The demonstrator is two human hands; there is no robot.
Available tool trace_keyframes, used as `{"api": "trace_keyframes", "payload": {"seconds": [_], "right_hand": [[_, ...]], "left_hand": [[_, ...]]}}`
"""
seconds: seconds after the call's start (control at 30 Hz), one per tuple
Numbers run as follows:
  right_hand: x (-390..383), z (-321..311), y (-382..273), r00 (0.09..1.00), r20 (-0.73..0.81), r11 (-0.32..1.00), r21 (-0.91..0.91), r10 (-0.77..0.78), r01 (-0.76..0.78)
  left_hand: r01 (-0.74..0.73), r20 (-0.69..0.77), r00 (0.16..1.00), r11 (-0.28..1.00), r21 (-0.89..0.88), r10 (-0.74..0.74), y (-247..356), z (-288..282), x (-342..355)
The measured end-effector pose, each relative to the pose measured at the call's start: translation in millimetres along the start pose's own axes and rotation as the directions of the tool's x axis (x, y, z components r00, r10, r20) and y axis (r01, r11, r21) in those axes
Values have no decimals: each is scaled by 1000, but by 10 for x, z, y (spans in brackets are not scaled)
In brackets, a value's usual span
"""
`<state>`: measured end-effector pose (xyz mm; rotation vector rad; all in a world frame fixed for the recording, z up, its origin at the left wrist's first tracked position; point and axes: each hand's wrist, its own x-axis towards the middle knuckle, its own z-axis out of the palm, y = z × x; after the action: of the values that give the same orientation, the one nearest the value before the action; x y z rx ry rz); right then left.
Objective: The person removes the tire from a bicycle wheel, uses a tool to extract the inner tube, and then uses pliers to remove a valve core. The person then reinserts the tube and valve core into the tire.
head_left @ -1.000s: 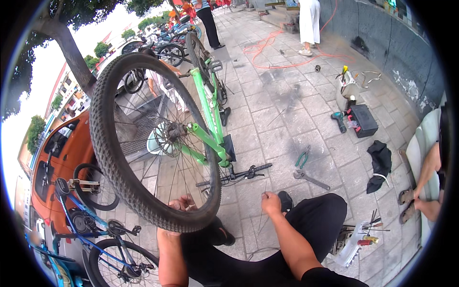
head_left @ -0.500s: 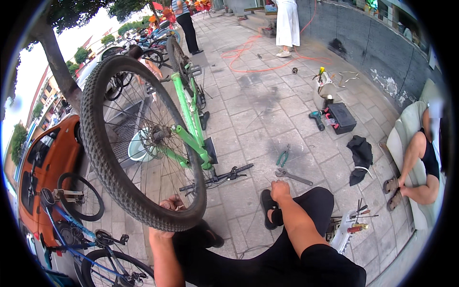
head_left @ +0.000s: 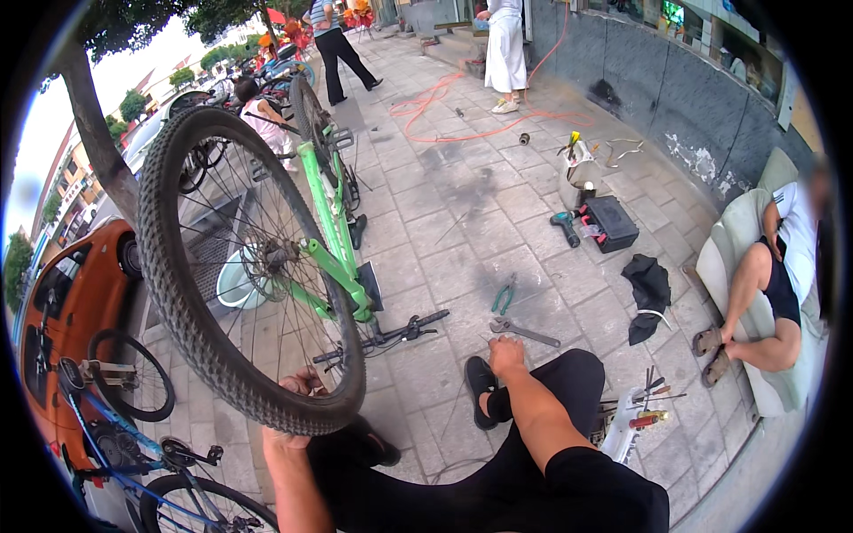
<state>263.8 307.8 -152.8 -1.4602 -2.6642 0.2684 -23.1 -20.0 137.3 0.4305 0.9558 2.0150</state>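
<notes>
A green bicycle stands upside down in front of me, its knobbly-tyred wheel rising at my left. My left hand is closed around the lower part of this wheel, fingers showing at the rim between the spokes and palm under the tyre. The handlebar rests low near the paving. Above my right knee area, my right hand is closed, and what it may hold is too small to make out. Just beyond it lie an adjustable wrench and green-handled pliers.
Farther right are a cordless drill, a black toolbox, a bucket and a dark cloth. A white tool holder stands by my right leg. Someone sits on a sofa. A blue bicycle is at left.
My view has turned slightly, so the scene sits farther left. The standing person in the striped top has legs wider apart. Both my hands keep their places.
</notes>
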Motion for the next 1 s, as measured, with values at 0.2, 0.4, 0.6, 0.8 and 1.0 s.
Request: {"api": "trace_keyframes", "payload": {"seconds": [0.2, 0.4, 0.6, 0.8, 1.0], "right_hand": [[43, -5, -124, 998, -33, 940, 339, 44, -31], [90, -221, -430, 981, -121, 834, 548, 150, -60], [182, -303, -493, 957, -159, 676, 735, 244, -50], [189, -432, -780, 957, -28, 240, 970, 288, -44], [-261, -959, -1230, 945, 306, -1, 951, 118, -308]], "left_hand": [[41, 7, 999, 996, -82, -40, -26, 70, -2], [41, -67, 997, 995, -91, -47, -34, 80, 2], [18, -52, 998, 994, -106, -24, -84, 59, 2], [21, -47, 999, 994, -112, -26, -126, 89, 12], [-3, -76, 997, 993, -120, -6, -75, 93, -28]]}}
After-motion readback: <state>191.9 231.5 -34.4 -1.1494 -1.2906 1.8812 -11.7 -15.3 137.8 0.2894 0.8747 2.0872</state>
